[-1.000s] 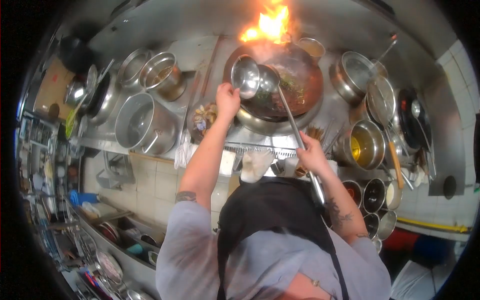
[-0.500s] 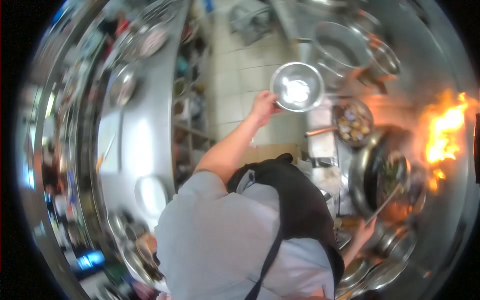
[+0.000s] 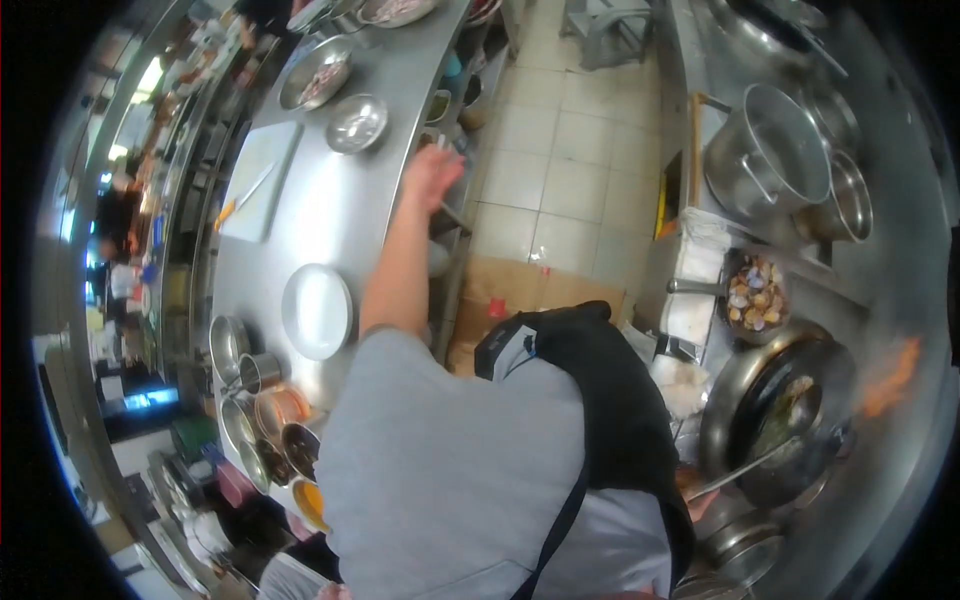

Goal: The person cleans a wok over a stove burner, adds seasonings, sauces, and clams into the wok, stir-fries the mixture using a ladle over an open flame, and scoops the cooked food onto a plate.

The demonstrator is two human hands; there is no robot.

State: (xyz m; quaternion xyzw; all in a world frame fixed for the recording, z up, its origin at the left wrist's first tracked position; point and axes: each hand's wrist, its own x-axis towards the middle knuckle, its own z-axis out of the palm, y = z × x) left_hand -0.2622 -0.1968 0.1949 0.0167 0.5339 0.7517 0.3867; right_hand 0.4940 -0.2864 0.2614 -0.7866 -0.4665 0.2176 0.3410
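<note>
Steel ladle (image 3: 804,406) slants from right hand (image 3: 702,503), clamped on handle, head inside wok (image 3: 780,486); left hand (image 3: 434,178), fingers apart, near bowl (image 3: 357,124).

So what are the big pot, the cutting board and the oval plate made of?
Big pot: grey metal, by its dull sheen; steel or aluminium. Cutting board: likely matte plastic, pale without visible grain. Oval plate: glossy white, ceramic or melamine, judging by its shine.
</note>
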